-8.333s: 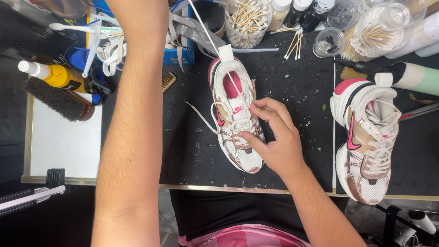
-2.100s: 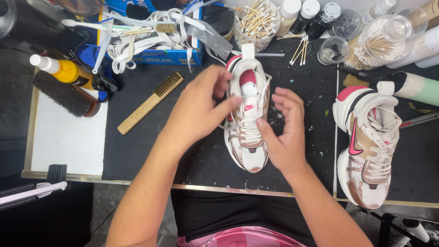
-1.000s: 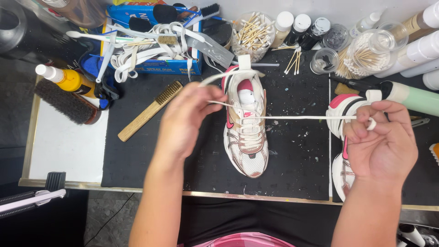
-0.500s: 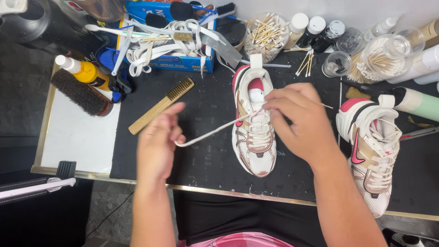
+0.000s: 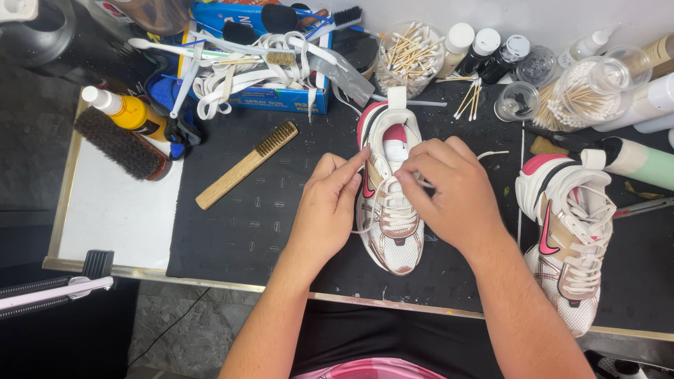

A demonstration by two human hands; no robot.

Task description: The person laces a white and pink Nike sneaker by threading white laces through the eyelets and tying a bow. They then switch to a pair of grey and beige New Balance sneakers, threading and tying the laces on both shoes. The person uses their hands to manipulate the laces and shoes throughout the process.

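A white and beige sneaker [image 5: 394, 242] with a pink lining lies toe toward me on the black mat [image 5: 253, 231]. My left hand [image 5: 328, 203] rests against its left side, fingertips pinching the white lace [image 5: 365, 226] near the upper eyelets. My right hand [image 5: 449, 193] covers the tongue and upper lacing, fingers closed on the lace there. A loose lace end [image 5: 495, 153] trails past my right hand. The matching second sneaker [image 5: 570, 238], fully laced, lies to the right.
A wooden brush [image 5: 246, 165] lies left of the sneaker. A dark brush [image 5: 119, 144] and yellow bottle [image 5: 126, 112] sit at far left. A blue box [image 5: 260, 98] with white laces, jars of cotton swabs [image 5: 407, 60] and several bottles [image 5: 484, 49] line the back.
Both hands came back onto the sneaker. The lace was stretched far right, then slack toward the left hand; now it is drawn in at the upper eyelets.
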